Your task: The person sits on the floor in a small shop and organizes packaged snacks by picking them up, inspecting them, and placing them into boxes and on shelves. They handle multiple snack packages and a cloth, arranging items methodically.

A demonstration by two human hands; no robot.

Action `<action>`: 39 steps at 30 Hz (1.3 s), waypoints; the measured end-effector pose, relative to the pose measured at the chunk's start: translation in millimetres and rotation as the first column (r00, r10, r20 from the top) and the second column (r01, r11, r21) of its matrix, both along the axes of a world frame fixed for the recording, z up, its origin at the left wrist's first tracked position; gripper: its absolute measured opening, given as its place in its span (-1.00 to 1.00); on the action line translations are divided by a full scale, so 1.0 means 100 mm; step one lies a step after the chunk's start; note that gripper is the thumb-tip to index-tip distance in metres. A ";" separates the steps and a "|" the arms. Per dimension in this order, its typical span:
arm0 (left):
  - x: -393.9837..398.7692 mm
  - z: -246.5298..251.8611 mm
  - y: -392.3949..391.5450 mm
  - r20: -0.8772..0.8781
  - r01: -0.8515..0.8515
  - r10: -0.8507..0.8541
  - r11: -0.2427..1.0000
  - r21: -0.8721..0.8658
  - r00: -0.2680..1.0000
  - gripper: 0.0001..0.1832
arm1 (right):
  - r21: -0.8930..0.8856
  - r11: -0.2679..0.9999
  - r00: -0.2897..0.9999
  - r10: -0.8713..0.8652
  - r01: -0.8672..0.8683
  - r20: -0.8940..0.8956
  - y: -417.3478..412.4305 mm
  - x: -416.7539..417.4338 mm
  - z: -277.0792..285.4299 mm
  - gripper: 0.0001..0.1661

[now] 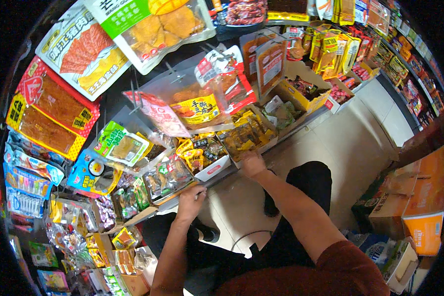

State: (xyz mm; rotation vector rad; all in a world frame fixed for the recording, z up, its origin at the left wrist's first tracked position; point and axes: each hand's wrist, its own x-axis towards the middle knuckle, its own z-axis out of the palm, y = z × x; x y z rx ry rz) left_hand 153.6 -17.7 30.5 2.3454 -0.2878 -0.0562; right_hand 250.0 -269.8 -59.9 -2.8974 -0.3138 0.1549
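Observation:
My right hand [253, 165] reaches to the front edge of a cardboard box of yellow-wrapped snack packets [246, 136]; its fingertips are partly hidden against the box. Closer to me on the left, my left hand [192, 199] is curled at the front edge of a box of clear snack packets [167, 177]; whether it grips anything is not visible. Between the hands stands a white-fronted box [214, 168] of small mixed packets. Above the boxes, a clear bag with a yellow label [196, 111] and a red and white bag [227, 79] hang from metal hooks.
Larger snack bags, among them a mango one [159, 29], hang along the upper left. More open boxes, one of them yellow [310, 100], line the shelf to the right. Cardboard cartons [410, 196] stand on the tiled floor [329, 137] at right. My legs are below the shelf edge.

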 end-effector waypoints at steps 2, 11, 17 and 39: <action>-0.02 -0.04 0.03 0.004 0.004 -0.004 1.000 0.015 1.000 -0.83 | -0.031 0.998 0.998 0.056 -0.055 0.028 0.03 0.03 -0.10 -0.63; 0.09 -0.20 -0.18 -0.004 0.100 -0.100 0.994 0.052 0.995 -0.81 | 0.004 1.000 0.963 0.002 -0.003 0.268 -0.25 0.37 -1.30 -0.71; 0.01 -0.15 -0.02 -0.003 0.090 -0.090 0.992 0.091 0.996 -0.82 | -0.033 0.996 0.990 0.091 -0.088 0.104 0.14 -0.01 -0.39 -0.72; 0.27 -0.22 -0.58 -0.138 0.289 -0.271 0.948 0.133 0.953 -0.76 | 0.216 0.960 0.911 -0.246 0.181 0.331 -0.19 0.38 -0.31 -0.61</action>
